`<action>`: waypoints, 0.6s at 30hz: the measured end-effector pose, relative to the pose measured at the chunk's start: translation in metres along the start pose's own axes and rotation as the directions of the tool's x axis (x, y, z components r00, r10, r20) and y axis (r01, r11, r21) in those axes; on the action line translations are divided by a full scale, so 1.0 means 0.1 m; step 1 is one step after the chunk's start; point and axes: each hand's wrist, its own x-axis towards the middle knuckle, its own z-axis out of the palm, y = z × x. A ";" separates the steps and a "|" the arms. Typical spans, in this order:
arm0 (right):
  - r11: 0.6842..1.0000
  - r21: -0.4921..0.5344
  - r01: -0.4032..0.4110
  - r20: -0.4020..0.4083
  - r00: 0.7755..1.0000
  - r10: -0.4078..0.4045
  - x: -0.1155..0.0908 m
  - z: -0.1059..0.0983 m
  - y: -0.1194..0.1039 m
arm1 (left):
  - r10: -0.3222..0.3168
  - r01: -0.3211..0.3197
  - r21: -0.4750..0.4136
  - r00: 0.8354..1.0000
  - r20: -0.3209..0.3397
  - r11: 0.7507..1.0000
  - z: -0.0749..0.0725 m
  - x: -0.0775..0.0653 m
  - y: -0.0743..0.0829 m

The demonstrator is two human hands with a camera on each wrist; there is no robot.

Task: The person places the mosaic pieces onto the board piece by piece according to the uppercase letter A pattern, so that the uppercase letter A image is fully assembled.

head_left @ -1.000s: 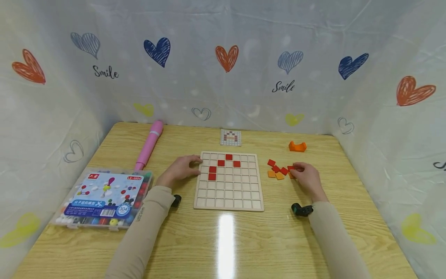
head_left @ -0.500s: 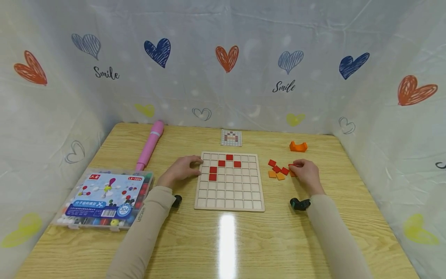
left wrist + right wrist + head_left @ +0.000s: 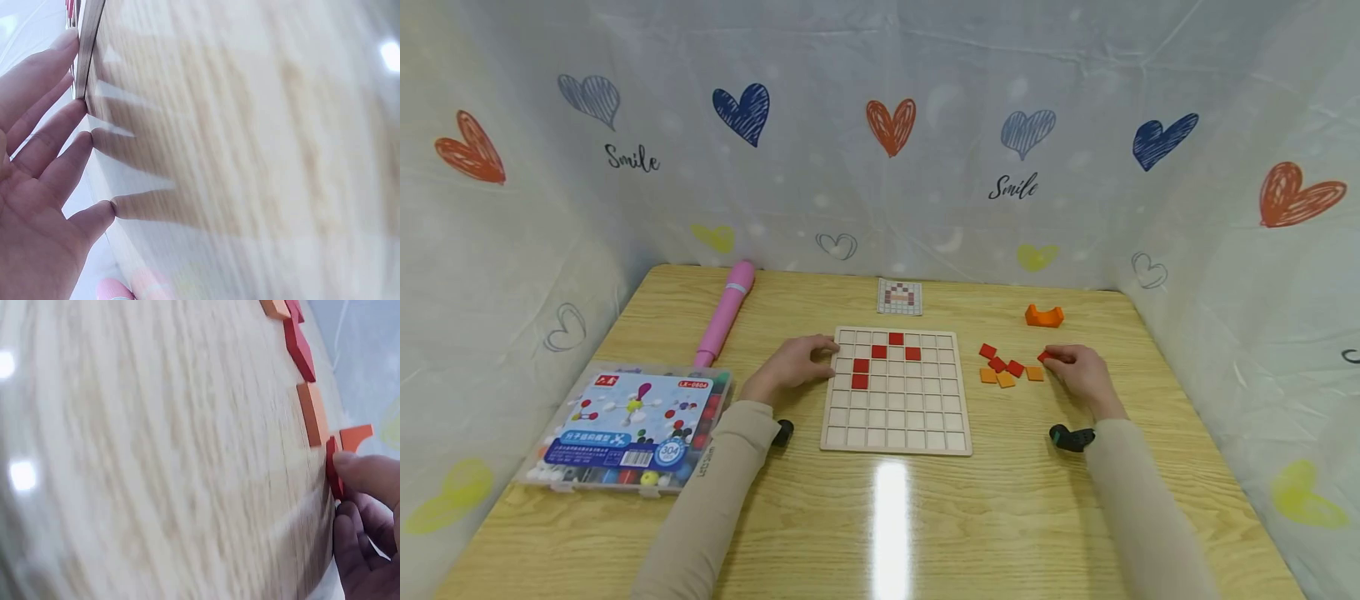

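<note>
A square wooden grid board [image 3: 895, 417] lies on the table with several red tiles [image 3: 860, 381] set in its upper cells. My left hand [image 3: 792, 364] rests at the board's left edge, fingers fairly straight; in the left wrist view its thumb and fingertips touch the edge and tabletop. To the right of the board, my right hand [image 3: 1081, 377] pinches a red tile [image 3: 334, 469] between thumb and fingers, low at the table. Just left of it lies an orange tile [image 3: 1034, 374], beside a loose group of red tiles [image 3: 1015, 368] and orange tiles [image 3: 988, 376].
A small pattern card [image 3: 899, 297] lies behind the board. At the back right sits an orange curved holder [image 3: 1044, 317]. On the left are a pink cylinder [image 3: 724, 317] and a clear case of coloured balls [image 3: 625, 429]. A curtain [image 3: 955, 217] borders the table.
My right hand has slid to the right with a red tile in its fingers, uncovering the orange tile. The left hand stays at the board's edge.
</note>
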 end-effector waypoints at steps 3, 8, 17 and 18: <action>0.998 -0.028 0.062 0.020 0.998 -0.062 -0.03 -0.03 0.05 | 0.007 -0.007 0.009 1.000 0.002 1.000 0.00 0.00 0.01; 0.982 -0.108 0.156 0.042 0.987 -0.152 -0.09 -0.10 0.12 | 0.018 -0.018 0.021 1.000 -0.003 1.000 0.00 0.00 0.01; 0.975 -0.123 0.185 0.086 0.981 -0.175 -0.17 -0.20 0.24 | 0.020 -0.020 0.022 1.000 0.001 1.000 0.00 0.00 0.02; 0.976 -0.115 0.185 0.088 0.981 -0.175 -0.18 -0.20 0.25 | 0.020 -0.020 0.020 1.000 0.002 1.000 0.00 0.00 0.02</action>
